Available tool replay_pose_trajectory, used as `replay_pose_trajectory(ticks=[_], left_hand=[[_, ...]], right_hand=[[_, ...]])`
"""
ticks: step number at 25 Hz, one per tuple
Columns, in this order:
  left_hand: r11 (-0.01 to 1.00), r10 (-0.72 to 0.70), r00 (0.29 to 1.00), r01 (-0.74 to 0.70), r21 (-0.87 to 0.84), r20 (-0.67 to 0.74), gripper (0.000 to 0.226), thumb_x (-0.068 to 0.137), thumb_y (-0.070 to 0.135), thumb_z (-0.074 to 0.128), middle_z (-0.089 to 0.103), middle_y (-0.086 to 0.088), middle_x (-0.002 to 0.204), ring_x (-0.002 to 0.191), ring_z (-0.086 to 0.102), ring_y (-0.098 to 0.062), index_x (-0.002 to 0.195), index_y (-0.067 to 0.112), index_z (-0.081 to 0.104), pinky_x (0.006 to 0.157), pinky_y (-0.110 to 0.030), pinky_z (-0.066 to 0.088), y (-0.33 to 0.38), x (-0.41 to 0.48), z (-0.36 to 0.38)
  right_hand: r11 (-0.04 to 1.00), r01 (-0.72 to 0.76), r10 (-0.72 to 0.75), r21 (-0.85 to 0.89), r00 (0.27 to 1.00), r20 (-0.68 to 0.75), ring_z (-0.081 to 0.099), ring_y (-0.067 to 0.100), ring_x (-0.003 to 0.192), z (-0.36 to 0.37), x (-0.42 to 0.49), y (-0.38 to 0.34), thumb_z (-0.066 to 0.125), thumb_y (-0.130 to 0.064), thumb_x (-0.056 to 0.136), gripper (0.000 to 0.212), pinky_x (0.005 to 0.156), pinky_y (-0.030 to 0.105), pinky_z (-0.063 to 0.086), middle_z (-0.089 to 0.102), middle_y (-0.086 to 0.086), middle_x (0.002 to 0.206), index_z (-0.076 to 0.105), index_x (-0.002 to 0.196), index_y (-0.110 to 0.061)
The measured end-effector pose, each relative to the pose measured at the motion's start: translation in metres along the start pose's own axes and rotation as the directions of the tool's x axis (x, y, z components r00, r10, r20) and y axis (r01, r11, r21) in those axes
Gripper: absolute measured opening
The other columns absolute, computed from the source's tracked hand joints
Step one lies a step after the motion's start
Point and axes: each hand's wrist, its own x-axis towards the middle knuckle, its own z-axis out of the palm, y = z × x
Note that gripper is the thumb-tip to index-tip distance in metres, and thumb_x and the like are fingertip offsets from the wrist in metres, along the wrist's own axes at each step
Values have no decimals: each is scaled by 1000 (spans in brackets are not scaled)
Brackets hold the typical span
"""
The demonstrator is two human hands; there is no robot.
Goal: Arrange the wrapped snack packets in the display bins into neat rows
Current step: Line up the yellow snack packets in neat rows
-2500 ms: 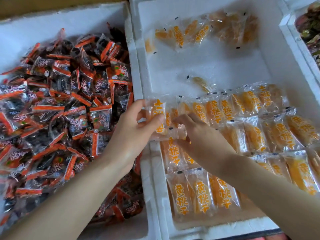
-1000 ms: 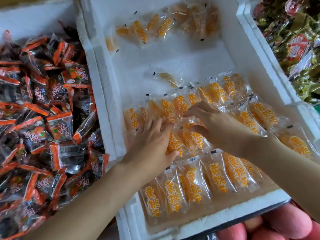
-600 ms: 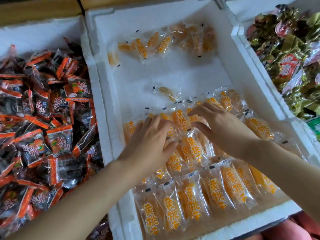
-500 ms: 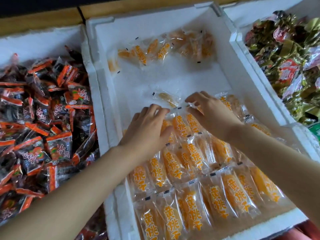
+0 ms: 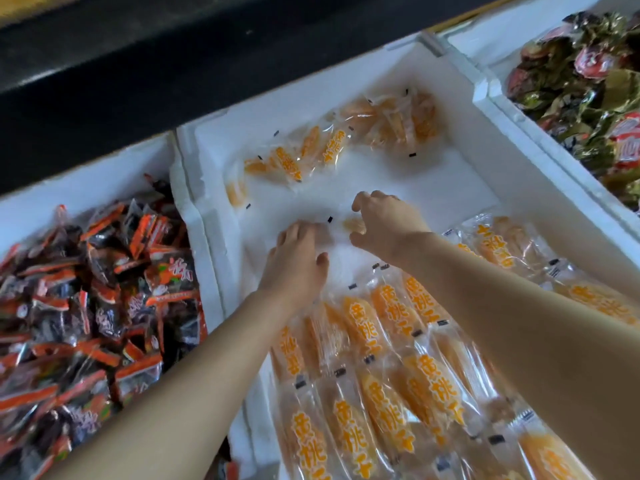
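A white foam bin (image 5: 460,77) holds clear packets of orange fruit with orange lettering. Near rows of packets (image 5: 377,393) lie side by side at the front. A loose heap of packets (image 5: 349,140) sits at the far wall. One loose packet (image 5: 353,225) lies alone on the bare middle floor. My right hand (image 5: 388,230) arches over it, curled fingers beyond it and thumb on its near side. My left hand (image 5: 298,261) lies flat with straight fingers touching the packet's left end. The view is blurred with motion.
The left foam bin (image 5: 86,181) is heaped with red and black packets (image 5: 97,299). At the right, another bin (image 5: 519,109) holds green-gold and red wrapped sweets (image 5: 588,74). A dark shelf edge (image 5: 207,57) runs behind the bins.
Both hands have left the third row of packets and moved farther into the bin to the lone packet in the middle. The camera has tilted up and swung.
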Motion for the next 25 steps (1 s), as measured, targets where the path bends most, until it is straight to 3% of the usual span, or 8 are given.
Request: replay_pose_trajectory(ticks=[4, 7, 11, 15, 20, 25], left_hand=[[1000, 3, 984, 2, 26, -177, 46, 93, 14, 53, 36, -16, 134, 125, 35, -35, 136, 8, 38, 99, -38, 31, 14, 25, -10], [996, -68, 942, 81, 27, -329, 54, 90, 14, 56, 31, -20, 140, 127, 32, -38, 139, 6, 34, 100, -40, 28, 24, 54, -17], [944, -314, 904, 265, -198, -291, 75, 93, 22, 59, 13, -23, 155, 141, 17, -36, 150, 7, 12, 111, -41, 19, 27, 96, -16], [940, -273, 906, 178, -293, -324, 68, 84, 16, 68, 38, -22, 140, 132, 33, -33, 139, -2, 31, 107, -36, 27, 28, 123, -2], [919, -286, 910, 172, -354, -301, 74, 73, 31, 78, 51, -12, 134, 125, 46, -28, 134, 11, 40, 104, -38, 36, 46, 144, 1], [919, -308, 898, 195, -343, -314, 56, 71, 21, 73, 64, -9, 116, 109, 57, -30, 120, 17, 46, 87, -33, 45, 65, 147, 7]], right_hand=[[986, -126, 136, 112, 987, -82, 49, 32, 114, -11, 12, 23, 58, -24, 89, 43, 72, 32, 36, 50, 12, 124, 42, 125, -7], [977, -170, 183, 128, 979, -94, 48, 32, 116, -16, 13, 43, 56, -22, 90, 42, 73, 32, 36, 49, 13, 127, 41, 126, -6], [981, -116, 135, 153, 983, -123, 51, 33, 113, -15, 10, 50, 54, -20, 92, 37, 72, 31, 32, 53, 15, 123, 42, 123, -4], [972, -111, 143, 208, 979, -144, 51, 32, 113, -16, 11, 59, 55, -24, 92, 36, 71, 29, 30, 54, 15, 122, 44, 119, -2], [909, -154, 208, 388, 973, -101, 55, 34, 107, -21, 14, 74, 57, -27, 91, 40, 69, 29, 34, 58, 17, 116, 45, 120, -2], [892, -159, 205, 423, 977, -65, 56, 36, 104, -23, 13, 80, 58, -24, 91, 40, 69, 30, 36, 58, 18, 113, 43, 120, -1]])
